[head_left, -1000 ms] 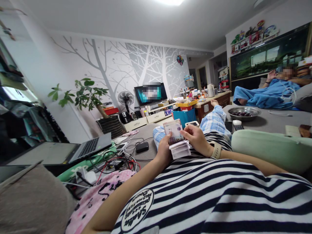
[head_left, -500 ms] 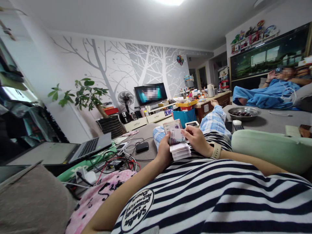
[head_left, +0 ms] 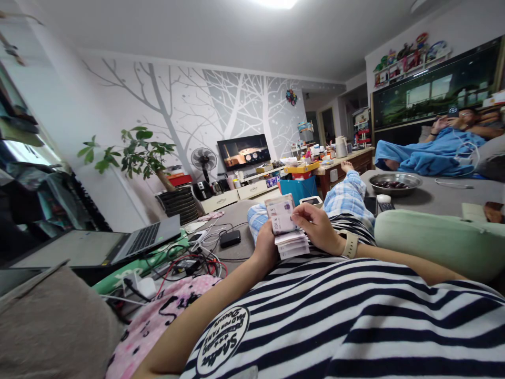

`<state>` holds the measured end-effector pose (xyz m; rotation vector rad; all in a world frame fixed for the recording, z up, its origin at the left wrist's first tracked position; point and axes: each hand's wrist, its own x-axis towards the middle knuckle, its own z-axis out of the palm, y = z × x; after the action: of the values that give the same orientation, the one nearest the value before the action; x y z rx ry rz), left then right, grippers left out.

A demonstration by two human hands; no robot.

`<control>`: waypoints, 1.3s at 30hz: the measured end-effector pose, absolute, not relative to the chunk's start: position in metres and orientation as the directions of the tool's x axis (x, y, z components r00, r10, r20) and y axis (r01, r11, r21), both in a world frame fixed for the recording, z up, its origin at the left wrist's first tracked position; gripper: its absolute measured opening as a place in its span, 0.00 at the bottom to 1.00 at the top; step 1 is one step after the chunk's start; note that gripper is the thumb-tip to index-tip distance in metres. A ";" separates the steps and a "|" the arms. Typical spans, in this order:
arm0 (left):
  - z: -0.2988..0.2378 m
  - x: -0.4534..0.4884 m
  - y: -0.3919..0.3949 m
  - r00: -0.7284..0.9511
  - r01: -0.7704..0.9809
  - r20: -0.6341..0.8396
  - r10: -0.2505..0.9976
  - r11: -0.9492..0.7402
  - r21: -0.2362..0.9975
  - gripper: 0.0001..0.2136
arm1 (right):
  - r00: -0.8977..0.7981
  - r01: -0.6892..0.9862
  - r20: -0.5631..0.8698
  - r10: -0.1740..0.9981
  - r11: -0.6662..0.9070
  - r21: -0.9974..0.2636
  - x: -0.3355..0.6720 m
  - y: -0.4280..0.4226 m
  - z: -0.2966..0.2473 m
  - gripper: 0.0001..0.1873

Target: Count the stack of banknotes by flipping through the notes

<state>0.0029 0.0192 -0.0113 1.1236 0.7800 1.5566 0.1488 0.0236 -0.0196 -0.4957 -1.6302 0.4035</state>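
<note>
A bundle of banknotes (head_left: 281, 208) is held above my lap, its upper part standing up and printed in pale purple and grey. My left hand (head_left: 266, 246) is closed around the left side of the bundle. From the right, my right hand (head_left: 319, 226) pinches the edge of a front note between thumb and fingers. Below the fingers, the lower ends of several notes (head_left: 292, 245) fan out in steps over my striped shirt (head_left: 315, 295). A pale watch band (head_left: 350, 245) circles my right wrist.
Left of me are a laptop (head_left: 145, 237), tangled cables and a black box (head_left: 230, 238). A green cushion (head_left: 434, 237) lies to the right, with a metal bowl (head_left: 395, 184) of dark round things beyond. Another person under a blue blanket (head_left: 434, 150) holds a phone.
The front note, tilted and lifted before, now lies flatter and more in line with the bundle. My right hand has shifted slightly. The other person's phone moved a little.
</note>
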 end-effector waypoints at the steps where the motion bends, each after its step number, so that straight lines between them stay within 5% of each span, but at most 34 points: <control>1: -0.013 0.002 0.021 -0.038 -0.360 0.281 0.959 -0.275 0.891 0.07 | -0.092 0.084 0.841 0.532 0.846 -0.526 0.149 0.023 -0.019 0.10; 11: -0.012 0.002 0.018 0.007 -0.395 0.288 0.957 -0.262 0.880 0.12 | -0.117 0.071 0.858 0.500 0.866 -0.495 0.149 0.020 -0.018 0.13; 16: -0.008 0.004 0.015 0.116 -0.484 0.196 0.974 -0.117 0.867 0.15 | -0.156 0.077 0.852 0.501 0.866 -0.495 0.151 0.018 -0.017 0.16; 34: 0.000 0.007 0.009 -0.046 -0.443 0.150 0.988 -0.154 0.883 0.11 | -0.246 0.009 0.828 0.504 0.855 -0.518 0.152 0.016 -0.015 0.19; 39: -0.003 0.006 0.011 -0.022 -0.497 0.154 0.988 -0.144 0.856 0.13 | -0.135 0.046 0.791 0.596 0.802 -0.596 0.150 0.023 -0.017 0.17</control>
<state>0.0063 0.0113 -0.0028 0.9278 0.7245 1.5083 0.1502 0.0233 -0.0170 -0.5130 -1.6555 0.5118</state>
